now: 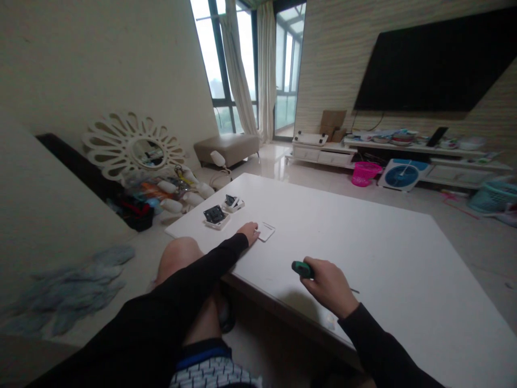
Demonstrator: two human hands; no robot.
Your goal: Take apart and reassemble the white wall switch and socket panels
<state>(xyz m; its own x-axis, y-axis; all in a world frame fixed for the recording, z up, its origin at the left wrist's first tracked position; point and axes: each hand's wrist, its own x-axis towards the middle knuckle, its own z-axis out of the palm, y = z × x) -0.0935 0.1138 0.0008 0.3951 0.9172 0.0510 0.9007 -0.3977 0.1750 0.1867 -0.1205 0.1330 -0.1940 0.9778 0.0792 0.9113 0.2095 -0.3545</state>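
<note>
My left hand [249,231] reaches across the white table [363,231], its fingers closed at the left edge of a thin white square frame [267,231]. The frame is at the tabletop; whether it is slightly raised is too small to tell. In my right hand [329,283], above the front edge of the table, is a screwdriver [302,269] with a green and black handle. Its thin shaft sticks out past the hand to the right. Left of my left hand stand two white square boxes [218,222], [238,205], each with a tilted black part on it.
A small shiny clear item [330,322] lies by the table's front edge. Left of the table are a round mirror [147,152], white lamp parts [172,206] and grey cloth [76,285]. Behind it stand a bench [226,148], a pink basket [365,173] and a fan [404,175].
</note>
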